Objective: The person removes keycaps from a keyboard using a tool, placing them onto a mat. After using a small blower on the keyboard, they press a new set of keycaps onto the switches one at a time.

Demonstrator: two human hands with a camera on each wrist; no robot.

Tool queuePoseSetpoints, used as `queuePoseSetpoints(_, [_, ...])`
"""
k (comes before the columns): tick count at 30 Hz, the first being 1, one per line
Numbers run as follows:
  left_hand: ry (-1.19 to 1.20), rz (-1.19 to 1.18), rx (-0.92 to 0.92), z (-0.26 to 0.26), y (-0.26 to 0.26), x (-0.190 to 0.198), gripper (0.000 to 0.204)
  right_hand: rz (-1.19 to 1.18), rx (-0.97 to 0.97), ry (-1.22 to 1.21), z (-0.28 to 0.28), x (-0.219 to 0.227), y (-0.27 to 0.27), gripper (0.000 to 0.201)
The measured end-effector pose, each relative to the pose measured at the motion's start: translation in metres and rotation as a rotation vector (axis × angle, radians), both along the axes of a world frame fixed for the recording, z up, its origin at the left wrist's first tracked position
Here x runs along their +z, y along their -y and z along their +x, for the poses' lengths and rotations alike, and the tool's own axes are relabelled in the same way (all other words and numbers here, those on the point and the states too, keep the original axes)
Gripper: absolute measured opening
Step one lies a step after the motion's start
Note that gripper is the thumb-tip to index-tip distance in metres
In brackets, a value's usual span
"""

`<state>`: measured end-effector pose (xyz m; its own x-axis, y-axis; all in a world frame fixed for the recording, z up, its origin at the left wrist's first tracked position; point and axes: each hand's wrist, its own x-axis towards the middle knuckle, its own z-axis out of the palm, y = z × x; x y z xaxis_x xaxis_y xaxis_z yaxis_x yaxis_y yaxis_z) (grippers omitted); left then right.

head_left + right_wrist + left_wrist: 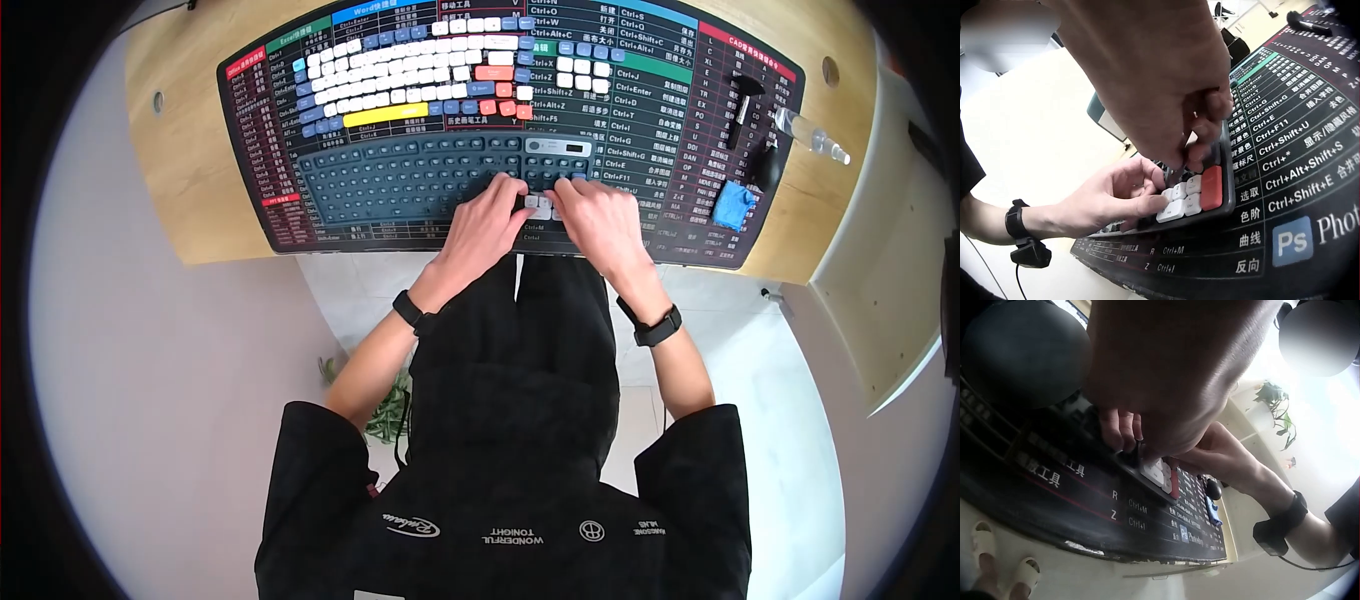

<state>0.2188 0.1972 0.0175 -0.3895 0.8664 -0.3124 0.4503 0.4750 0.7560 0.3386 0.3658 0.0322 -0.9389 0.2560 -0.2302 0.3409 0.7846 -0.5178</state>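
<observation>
A dark keyboard (400, 178), mostly bare of keycaps, lies at the mat's near edge. White keycaps (1192, 204) and a red keycap (1212, 187) sit at its lower right corner. My left hand (485, 225) is bent over this corner, its thumb touching a white keycap in the right wrist view. My right hand (605, 220) is right beside it, fingers curled over the same keys. A small white piece, seemingly a keycap (1192, 137), shows between the right fingers. The left fingertips are partly hidden, and I cannot tell whether they pinch anything.
Loose white, blue, red and yellow keycaps (400, 75) lie in rows beyond the keyboard on the printed mat (640, 150). To the right are a black brush (743, 105), a clear bottle (812, 136), a black blower bulb (767, 168) and a blue cloth (735, 206).
</observation>
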Motion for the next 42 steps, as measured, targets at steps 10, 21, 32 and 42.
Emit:
queuePoseSetpoints(10, [0.0,0.044,0.074,0.005,-0.004,-0.002,0.023,-0.084,0.096,0.21,-0.023,0.003,-0.009,0.029])
queuePoseSetpoints(21, [0.002,0.066,0.02,-0.005,-0.005,0.012,0.017,-0.185,-0.207,0.238,-0.016,0.023,-0.031,0.04])
queuePoseSetpoints(32, [0.723,0.053,0.343,-0.033,-0.069,0.028,0.01,-0.665,-0.449,0.053,-0.028,0.017,-0.053,0.022])
queuePoseSetpoints(42, [0.722,0.082,0.438,-0.041,-0.087,0.012,0.016,-0.646,-0.555,0.054,-0.035,-0.008,-0.061,0.024])
